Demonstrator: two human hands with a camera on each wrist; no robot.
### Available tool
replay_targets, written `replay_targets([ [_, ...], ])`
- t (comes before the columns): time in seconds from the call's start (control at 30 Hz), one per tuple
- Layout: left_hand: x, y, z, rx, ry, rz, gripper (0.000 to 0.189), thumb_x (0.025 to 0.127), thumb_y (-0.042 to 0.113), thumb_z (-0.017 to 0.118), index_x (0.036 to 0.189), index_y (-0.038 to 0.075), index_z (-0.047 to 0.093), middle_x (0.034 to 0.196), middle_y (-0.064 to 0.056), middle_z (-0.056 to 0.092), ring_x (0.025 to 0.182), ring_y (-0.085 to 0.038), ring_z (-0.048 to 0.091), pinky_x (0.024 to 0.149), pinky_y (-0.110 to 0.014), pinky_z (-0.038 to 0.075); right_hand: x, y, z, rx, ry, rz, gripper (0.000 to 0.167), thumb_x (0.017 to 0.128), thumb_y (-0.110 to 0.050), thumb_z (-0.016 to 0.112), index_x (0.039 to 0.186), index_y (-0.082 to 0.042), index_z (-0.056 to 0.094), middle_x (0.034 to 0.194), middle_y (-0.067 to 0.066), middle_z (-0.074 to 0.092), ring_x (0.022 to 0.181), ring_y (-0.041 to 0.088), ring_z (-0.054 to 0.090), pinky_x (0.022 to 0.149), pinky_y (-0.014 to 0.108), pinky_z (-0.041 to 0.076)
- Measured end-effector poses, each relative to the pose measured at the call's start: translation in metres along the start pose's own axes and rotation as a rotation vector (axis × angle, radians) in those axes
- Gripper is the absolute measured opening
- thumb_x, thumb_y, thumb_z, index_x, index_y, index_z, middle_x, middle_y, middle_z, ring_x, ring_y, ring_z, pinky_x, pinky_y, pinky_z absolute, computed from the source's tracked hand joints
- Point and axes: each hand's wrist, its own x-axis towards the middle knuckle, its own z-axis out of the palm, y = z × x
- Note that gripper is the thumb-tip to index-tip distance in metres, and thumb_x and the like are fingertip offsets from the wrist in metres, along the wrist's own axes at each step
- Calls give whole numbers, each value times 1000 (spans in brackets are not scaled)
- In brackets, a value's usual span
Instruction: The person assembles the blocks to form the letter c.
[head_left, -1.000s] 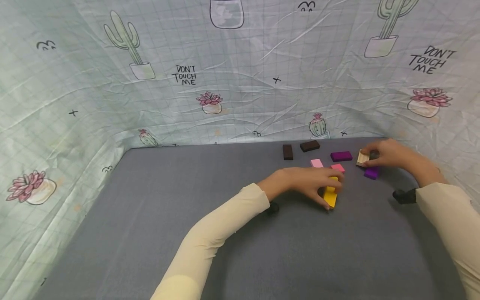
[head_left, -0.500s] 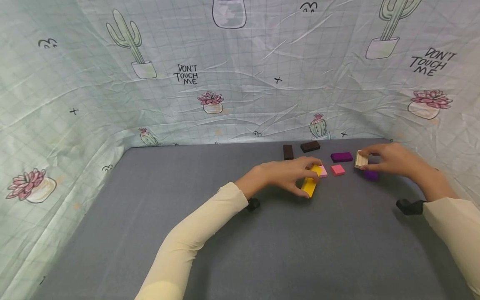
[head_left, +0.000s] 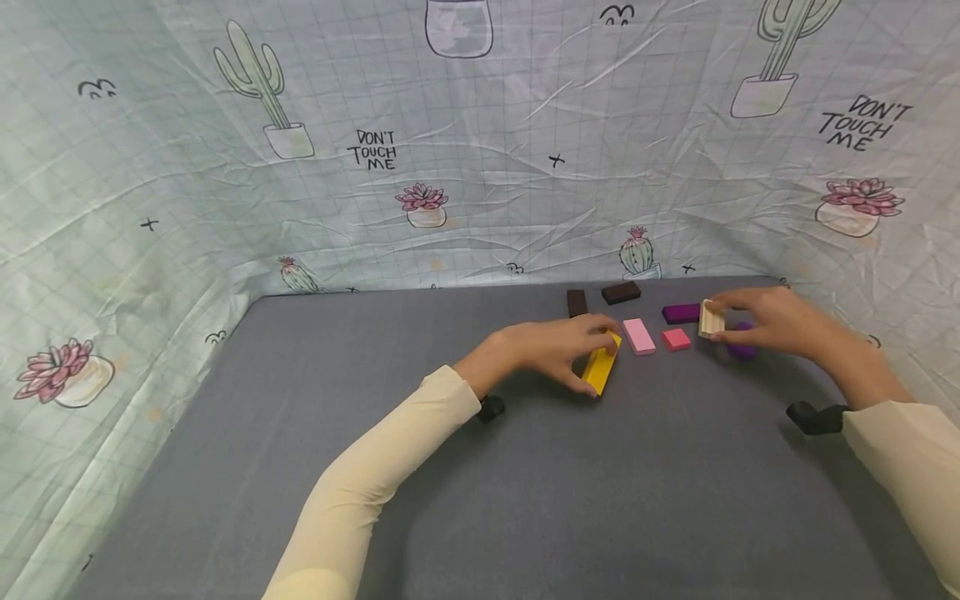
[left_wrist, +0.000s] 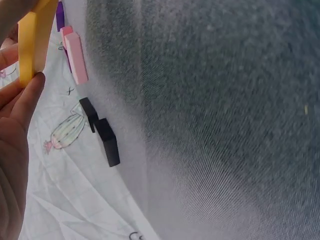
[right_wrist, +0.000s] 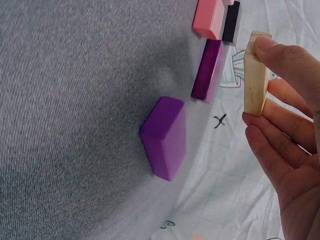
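My left hand [head_left: 558,348] pinches a yellow block [head_left: 602,367] by its ends, between thumb and fingers. In the left wrist view the yellow block [left_wrist: 34,47] shows at the upper left, above the grey surface. A plain wooden block [right_wrist: 256,75] is pinched between the thumb and fingers of my right hand [head_left: 776,321], held up on the right side. Under that hand lies a purple block [right_wrist: 165,137], partly hidden in the head view. A darker purple block [head_left: 681,314] sits just left of the wooden one. Between the hands are a light pink block [head_left: 639,337] and a coral pink block [head_left: 676,339].
Two dark blocks, one [head_left: 576,303] partly behind my left hand and another [head_left: 621,292] beside it, lie near the back edge. A cactus-print cloth [head_left: 480,167] hangs behind and along the sides of the grey tabletop [head_left: 360,358].
My left hand has carried the yellow block leftward, uncovering both pink blocks. My right hand has shifted slightly left with the wooden block, which now overlaps the darker purple block's end.
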Motion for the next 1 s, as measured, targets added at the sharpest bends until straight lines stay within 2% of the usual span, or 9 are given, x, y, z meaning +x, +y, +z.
replay_targets([
  [0.07,-3,1,-3,22,5,1,62,91,50,74,135,10,55,156,-15,36,142,-22,36,119,-23,25,0,-2,-1,-4,8,-9,46,82,-24,86,118,1,73,116,21,72,94,33,69,82,57,56],
  [0.2,-11,1,-11,47,25,-13,59,91,51,73,130,10,56,154,-14,40,140,-24,38,118,-26,28,1,-8,-1,-6,16,-24,45,81,-23,86,117,0,73,116,20,72,92,32,69,80,57,56],
  [0.43,-35,-4,-19,71,99,-65,56,88,53,75,121,11,58,152,-9,43,139,-24,35,117,-28,30,4,-17,1,-11,37,-64,41,81,-21,86,115,-3,74,116,18,73,92,30,70,80,55,57],
  [0.57,-52,-7,-19,62,129,-81,55,88,53,76,120,11,59,151,-11,43,139,-24,37,116,-31,32,4,-22,3,-23,62,-90,39,79,-18,88,112,-4,75,114,15,73,87,25,68,76,50,57],
  [0.7,-70,-9,-18,63,164,-97,55,88,54,75,120,11,59,150,-13,45,139,-27,39,115,-36,35,5,-29,5,-27,80,-108,38,78,-17,88,111,-4,75,114,14,74,90,26,70,75,49,57],
  [1.0,-105,-16,-12,51,219,-140,53,87,52,78,117,12,60,148,-13,47,137,-27,40,112,-40,39,11,-50,7,1,87,-102,39,79,-19,87,113,-3,75,116,13,73,97,29,70,81,50,56],
])
